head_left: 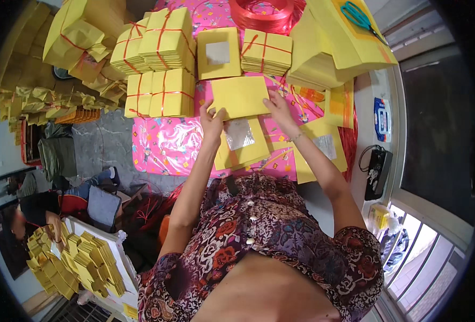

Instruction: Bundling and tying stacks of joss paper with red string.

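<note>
Both hands hold a stack of yellow joss paper (239, 95) level over the pink table cover. My left hand (213, 121) is closed on its near left corner, thumb on the side. At the right edge, the fingers of my right hand (278, 110) press against the paper. Below the stack lie loose yellow sheets with a silver square (239, 134). Another yellow sheet with a silver square (324, 146) rests by my right forearm. Red-tied bundles of the paper (171, 92) stand left of my left hand, and one tied bundle (267, 52) is beyond the stack.
A roll of red plastic ribbon (262, 13) sits at the table's far side. Teal-handled scissors (357, 16) lie on a tall yellow pile at far right. Left of the table, a person's hand (57, 232) is among yellow packets. A black box (378, 173) is at the right.
</note>
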`<state>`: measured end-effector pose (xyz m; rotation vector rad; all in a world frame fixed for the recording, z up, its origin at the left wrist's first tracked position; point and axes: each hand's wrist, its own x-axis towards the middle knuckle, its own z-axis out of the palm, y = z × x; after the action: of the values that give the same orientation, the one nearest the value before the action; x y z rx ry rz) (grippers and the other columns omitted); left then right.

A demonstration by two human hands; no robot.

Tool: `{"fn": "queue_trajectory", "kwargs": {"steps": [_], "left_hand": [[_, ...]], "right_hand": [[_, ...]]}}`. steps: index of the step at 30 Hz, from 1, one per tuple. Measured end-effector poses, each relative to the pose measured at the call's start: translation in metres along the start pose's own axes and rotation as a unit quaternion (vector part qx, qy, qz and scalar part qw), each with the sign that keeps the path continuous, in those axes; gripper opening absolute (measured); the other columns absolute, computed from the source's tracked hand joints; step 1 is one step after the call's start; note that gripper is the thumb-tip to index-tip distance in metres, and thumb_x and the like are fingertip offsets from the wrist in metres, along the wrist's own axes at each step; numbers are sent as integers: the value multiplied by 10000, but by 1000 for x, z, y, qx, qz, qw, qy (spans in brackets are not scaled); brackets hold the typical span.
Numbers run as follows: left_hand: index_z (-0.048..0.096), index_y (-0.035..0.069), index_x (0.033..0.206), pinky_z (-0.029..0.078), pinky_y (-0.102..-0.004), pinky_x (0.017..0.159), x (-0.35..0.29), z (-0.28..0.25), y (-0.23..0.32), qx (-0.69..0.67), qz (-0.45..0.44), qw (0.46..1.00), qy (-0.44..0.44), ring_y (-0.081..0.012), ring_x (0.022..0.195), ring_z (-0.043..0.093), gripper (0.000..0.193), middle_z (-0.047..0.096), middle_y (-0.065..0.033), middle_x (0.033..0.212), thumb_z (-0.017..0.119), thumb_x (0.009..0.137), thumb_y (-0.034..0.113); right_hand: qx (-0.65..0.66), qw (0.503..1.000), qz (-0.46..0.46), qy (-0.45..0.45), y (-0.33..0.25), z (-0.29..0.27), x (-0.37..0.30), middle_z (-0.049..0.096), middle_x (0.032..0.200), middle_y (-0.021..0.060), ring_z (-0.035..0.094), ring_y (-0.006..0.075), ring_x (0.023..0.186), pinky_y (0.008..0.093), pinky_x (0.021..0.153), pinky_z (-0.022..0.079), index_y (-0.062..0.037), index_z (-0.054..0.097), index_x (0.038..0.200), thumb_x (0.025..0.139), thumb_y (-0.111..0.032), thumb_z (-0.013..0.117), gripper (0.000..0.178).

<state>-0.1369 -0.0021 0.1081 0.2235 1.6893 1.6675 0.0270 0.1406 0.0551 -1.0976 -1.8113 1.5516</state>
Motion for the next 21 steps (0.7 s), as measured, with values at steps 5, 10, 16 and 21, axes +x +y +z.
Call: {"fn": "queue_trajectory", "kwargs": {"steps": [5,10,16,21], "left_hand": [[317,60,1389,504,-258,601,-17,19,-16,-5,47,992,-121,-136,762,612,625,625,-80,980,661,869,113],[523,49,1233,498,-282,750,-50,-24,-29,215,83,961,-156,-149,851,603,413,623,-98,1040,670,858,139],[616,76,1070,465,-385,824,-78,-65,-41,422,227,856,-195,-300,944,555,340,595,-117,1009,724,755,146],[616,87,1025,449,-420,844,-93,-70,-48,474,283,811,-194,-327,989,520,382,558,-115,1023,773,682,153]], "right_hand": [[169,984,55,-4,18,-68,-12,602,1134,93,599,171,1016,291,851,515,-50,393,1335,943,-80,526,415],[116,984,116,71,64,-124,-64,618,1102,95,600,161,1007,283,785,530,-32,402,1313,937,-73,532,400],[-124,980,135,76,109,-130,-98,584,1096,188,590,265,978,343,839,479,-47,453,1252,866,-65,591,411],[-435,892,-67,99,31,-99,-82,529,1132,196,479,373,1097,460,948,391,-46,489,1226,801,-81,619,445]]}}
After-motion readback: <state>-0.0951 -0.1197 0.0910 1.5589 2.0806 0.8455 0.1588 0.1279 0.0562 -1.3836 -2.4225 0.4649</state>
